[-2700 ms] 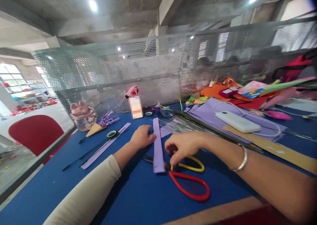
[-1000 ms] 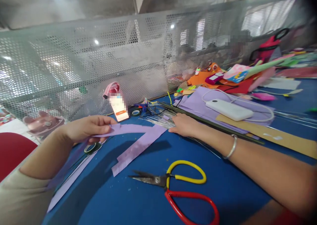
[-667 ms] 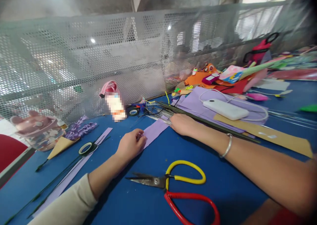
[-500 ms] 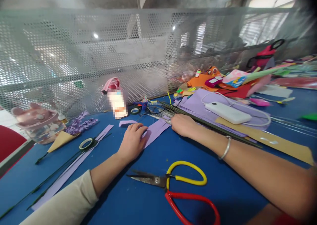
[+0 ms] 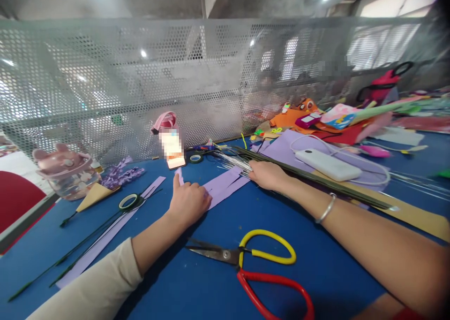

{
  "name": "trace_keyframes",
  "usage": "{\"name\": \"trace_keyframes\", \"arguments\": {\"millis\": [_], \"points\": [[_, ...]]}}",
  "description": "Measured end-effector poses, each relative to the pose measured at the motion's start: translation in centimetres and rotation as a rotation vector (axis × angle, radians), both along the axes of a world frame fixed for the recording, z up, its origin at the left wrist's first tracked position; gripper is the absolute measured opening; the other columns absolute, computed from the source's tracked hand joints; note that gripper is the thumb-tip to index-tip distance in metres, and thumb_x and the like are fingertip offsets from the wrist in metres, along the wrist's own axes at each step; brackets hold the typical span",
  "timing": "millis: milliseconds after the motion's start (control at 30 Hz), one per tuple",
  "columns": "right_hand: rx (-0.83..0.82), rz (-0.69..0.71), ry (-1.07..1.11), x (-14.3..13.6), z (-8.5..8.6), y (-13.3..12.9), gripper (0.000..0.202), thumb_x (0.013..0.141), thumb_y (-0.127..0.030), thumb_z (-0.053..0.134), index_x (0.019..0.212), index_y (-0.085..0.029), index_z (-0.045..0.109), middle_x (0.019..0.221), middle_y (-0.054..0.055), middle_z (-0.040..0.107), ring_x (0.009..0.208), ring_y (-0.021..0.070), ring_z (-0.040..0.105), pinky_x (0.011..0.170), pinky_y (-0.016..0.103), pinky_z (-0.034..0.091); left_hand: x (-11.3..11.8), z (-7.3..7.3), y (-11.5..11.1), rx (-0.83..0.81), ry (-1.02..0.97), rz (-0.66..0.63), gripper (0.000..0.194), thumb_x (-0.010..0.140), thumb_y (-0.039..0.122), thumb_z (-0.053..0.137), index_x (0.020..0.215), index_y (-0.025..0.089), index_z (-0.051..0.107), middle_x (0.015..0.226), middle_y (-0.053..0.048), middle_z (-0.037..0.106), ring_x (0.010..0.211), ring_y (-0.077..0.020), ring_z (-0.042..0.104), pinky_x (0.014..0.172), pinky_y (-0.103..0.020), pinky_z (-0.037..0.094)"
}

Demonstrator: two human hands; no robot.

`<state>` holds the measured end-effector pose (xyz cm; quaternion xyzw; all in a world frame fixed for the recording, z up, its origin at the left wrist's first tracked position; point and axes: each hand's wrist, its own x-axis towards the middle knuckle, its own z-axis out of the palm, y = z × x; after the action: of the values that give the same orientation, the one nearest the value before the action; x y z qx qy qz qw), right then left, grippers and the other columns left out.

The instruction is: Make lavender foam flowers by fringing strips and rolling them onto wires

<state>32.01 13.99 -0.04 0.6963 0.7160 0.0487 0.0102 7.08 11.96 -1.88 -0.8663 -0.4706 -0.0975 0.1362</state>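
Observation:
My left hand (image 5: 190, 199) rests on purple paper strips (image 5: 228, 188) on the blue table, fingers curled over their left end, with a small purple piece sticking up by the index finger. At the right end of the strips, my right hand (image 5: 267, 173) is closed around a bundle of thin wires (image 5: 234, 159), beside long dark green stems (image 5: 309, 174). Scissors (image 5: 227, 255) with yellow and red handles lie open in front of my hands. A green tape roll (image 5: 129, 201) sits on another purple strip (image 5: 101, 242) at the left.
A phone (image 5: 173, 151) leans near the mesh partition (image 5: 140, 85). Pink bear-shaped container (image 5: 65, 172) and a purple flower (image 5: 123, 174) stand left. Purple sheets (image 5: 281, 146), a white power bank (image 5: 326, 164) and brown paper (image 5: 418, 217) lie right.
The wires under my right hand are gathered and shifted away from the green stems. My left hand has curled its fingers more, and the purple strips show spread apart. The view has shifted slightly.

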Motion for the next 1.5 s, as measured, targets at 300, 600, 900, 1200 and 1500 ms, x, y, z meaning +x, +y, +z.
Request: {"name": "trace_keyframes", "arguments": {"millis": [300, 600, 900, 1200, 1500], "points": [[0.062, 0.015, 0.07, 0.5, 0.4, -0.4, 0.024, 0.088, -0.023, 0.035, 0.096, -0.013, 0.056, 0.097, 0.014, 0.068, 0.083, 0.0255, 0.064, 0.056, 0.028, 0.03, 0.0, 0.0, -0.1, -0.149, -0.061, 0.033, 0.034, 0.09, 0.035, 0.042, 0.104, 0.021, 0.069, 0.096, -0.011, 0.064, 0.092, -0.025, 0.06, 0.076, -0.034, 0.047], [0.102, 0.048, 0.133, 1.8, 0.9, 0.2, 0.021, 0.087, -0.021, 0.036, 0.085, -0.015, 0.056, 0.085, 0.011, 0.067, 0.072, 0.0191, 0.058, 0.056, 0.026, 0.026, -0.6, 0.0, -0.1, -0.191, -0.096, 0.005, 0.031, 0.089, 0.036, 0.043, 0.098, 0.025, 0.071, 0.096, -0.009, 0.063, 0.093, -0.0231, 0.059, 0.076, -0.032, 0.048], [0.131, 0.049, 0.167, 1.9, 0.3, 0.5, 0.019, 0.085, -0.023, 0.038, 0.084, -0.015, 0.055, 0.083, 0.01, 0.065, 0.068, 0.0177, 0.055, 0.053, 0.026, 0.023, -3.5, 1.4, 0.1, -0.347, -0.078, 0.013, 0.032, 0.087, 0.039, 0.045, 0.097, 0.023, 0.071, 0.1, -0.006, 0.064, 0.082, -0.0207, 0.063, 0.075, -0.032, 0.048], [0.141, 0.05, 0.17, 1.8, 0.5, 0.3, 0.018, 0.086, -0.023, 0.037, 0.082, -0.016, 0.053, 0.081, 0.01, 0.065, 0.067, 0.0174, 0.054, 0.053, 0.025, 0.024, -2.1, -0.2, -0.3, -0.274, -0.182, -0.121, 0.035, 0.086, 0.042, 0.049, 0.11, 0.018, 0.059, 0.109, -0.009, 0.063, 0.1, -0.025, 0.056, 0.089, -0.039, 0.045], [0.033, 0.258, 0.146, 1.0, 0.7, -1.0, 0.018, 0.087, -0.023, 0.04, 0.084, -0.016, 0.057, 0.079, 0.007, 0.065, 0.064, 0.016, 0.054, 0.053, 0.025, 0.026, -1.2, -0.5, -0.3, -0.19, -0.135, -0.055, 0.031, 0.089, 0.038, 0.046, 0.106, 0.022, 0.067, 0.122, -0.01, 0.059, 0.109, -0.0273, 0.056, 0.093, -0.042, 0.045]]}}
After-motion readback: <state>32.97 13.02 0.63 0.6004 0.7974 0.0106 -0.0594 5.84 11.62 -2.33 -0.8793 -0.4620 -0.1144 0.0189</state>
